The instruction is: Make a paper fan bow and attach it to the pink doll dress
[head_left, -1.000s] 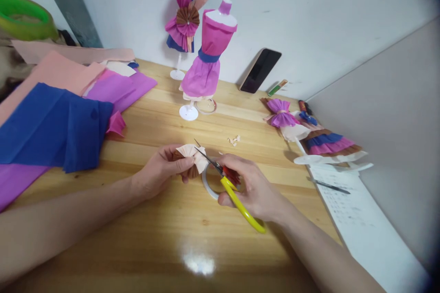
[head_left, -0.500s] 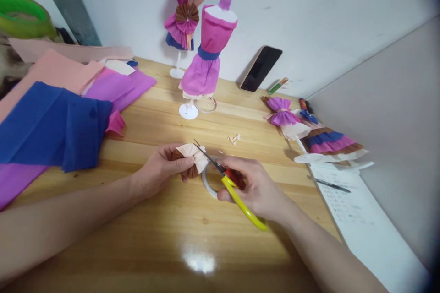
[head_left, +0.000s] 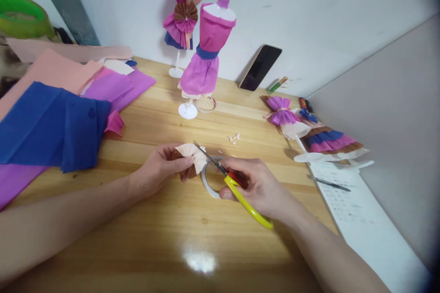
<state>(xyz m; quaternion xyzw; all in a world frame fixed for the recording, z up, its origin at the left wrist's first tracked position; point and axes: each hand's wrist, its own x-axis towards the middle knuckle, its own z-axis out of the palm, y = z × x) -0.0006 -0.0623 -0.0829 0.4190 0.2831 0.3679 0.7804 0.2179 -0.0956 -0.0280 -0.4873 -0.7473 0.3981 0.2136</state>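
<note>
Pinched between the thumb and fingers of my left hand (head_left: 160, 169) is a pleated paper rosette (head_left: 189, 151), cream on top with brown folds beneath. My right hand (head_left: 257, 185) grips a pair of scissors (head_left: 240, 197) with yellow and red handles. Their dark blades point up and left, the tips over the right part of the rosette; whether they touch the paper I cannot tell. Under the scissors lies a roll of tape (head_left: 206, 183), partly hidden by my right hand. Small cream paper scraps (head_left: 233, 138) are scattered just behind.
Two paper-dressed mannequins (head_left: 209, 50) stand at the back. A phone (head_left: 260, 67) leans on the wall. At left are blue (head_left: 44, 128), peach and purple paper sheets. More dressed mannequins (head_left: 302, 130) lie at right, near a written sheet (head_left: 357, 210) and a pen (head_left: 332, 185).
The scissors' handles have swung slightly right and their lower handle has spread outward a little. My left hand and the rosette stay nearly in place.
</note>
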